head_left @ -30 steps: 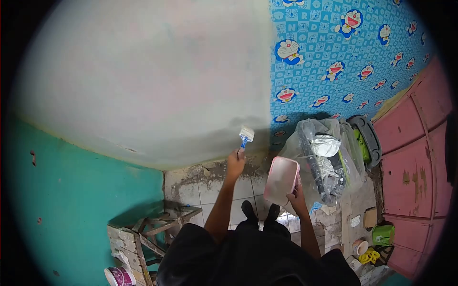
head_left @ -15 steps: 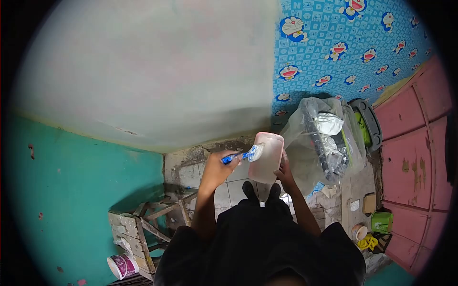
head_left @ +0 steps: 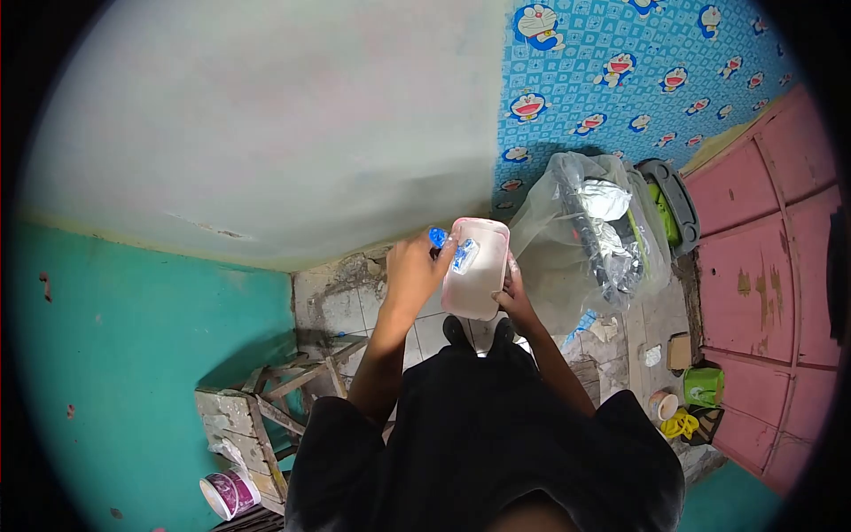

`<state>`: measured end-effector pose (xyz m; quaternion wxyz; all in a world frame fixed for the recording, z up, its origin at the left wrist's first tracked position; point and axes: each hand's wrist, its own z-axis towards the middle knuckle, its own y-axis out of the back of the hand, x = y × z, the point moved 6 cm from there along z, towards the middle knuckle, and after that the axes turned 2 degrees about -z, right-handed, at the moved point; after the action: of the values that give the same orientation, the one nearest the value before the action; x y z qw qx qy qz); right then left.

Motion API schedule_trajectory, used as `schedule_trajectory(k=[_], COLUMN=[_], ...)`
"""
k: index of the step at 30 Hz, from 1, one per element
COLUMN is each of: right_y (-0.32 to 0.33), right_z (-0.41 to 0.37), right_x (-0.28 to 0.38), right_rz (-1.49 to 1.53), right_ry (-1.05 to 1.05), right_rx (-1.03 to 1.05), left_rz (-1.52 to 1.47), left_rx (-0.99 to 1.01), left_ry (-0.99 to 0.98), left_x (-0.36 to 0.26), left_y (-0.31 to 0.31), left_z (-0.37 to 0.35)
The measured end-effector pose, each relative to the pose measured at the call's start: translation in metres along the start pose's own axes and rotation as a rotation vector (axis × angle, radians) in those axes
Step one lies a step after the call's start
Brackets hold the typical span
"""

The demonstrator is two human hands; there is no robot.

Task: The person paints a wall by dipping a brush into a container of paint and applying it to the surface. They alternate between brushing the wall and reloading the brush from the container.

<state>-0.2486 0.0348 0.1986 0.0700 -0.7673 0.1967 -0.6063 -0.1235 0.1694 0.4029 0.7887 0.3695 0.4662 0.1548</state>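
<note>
A blue-handled brush (head_left: 463, 255) is gripped in my left hand (head_left: 420, 270), its whitish head inside the upper part of a pink-rimmed container (head_left: 476, 288). My right hand (head_left: 517, 294) holds the container by its right side, fingers wrapped on the edge. The container is tilted so its pale inside faces me. The white wall (head_left: 284, 124) stands ahead, with blue cartoon wallpaper (head_left: 603, 93) to its right.
A plastic-covered bundle (head_left: 607, 235) stands at the right. Beyond it is a pink panelled door (head_left: 749, 301). At the left are a wooden stool (head_left: 244, 426) and a purple-white bucket (head_left: 229, 494) beside a green wall (head_left: 151, 355). A green bag (head_left: 704, 387) lies at the lower right.
The brush has gone from above the container's upper left edge down into it, its handle now more upright in my left hand. The view has shifted, so the surroundings appear slightly higher and further left.
</note>
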Motion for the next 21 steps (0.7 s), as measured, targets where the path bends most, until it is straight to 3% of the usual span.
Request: schedule_trajectory(k=[2, 17, 21], right_y=[-0.002, -0.017, -0.02], right_z=[0.0, -0.013, -0.011], right_x=[0.0, 0.004, 0.006], right_rz=[0.017, 0.09, 0.051], right_ry=[0.021, 0.01, 0.091], right_rx=[0.012, 0.018, 0.019], left_rz=[0.067, 0.045, 0.085], left_rx=[0.08, 0.055, 0.178], left_ry=[0.023, -0.02, -0.015], left_x=[0.001, 0.013, 0.008], left_y=[-0.005, -0.007, -0.01], left_z=[0.001, -0.005, -0.007])
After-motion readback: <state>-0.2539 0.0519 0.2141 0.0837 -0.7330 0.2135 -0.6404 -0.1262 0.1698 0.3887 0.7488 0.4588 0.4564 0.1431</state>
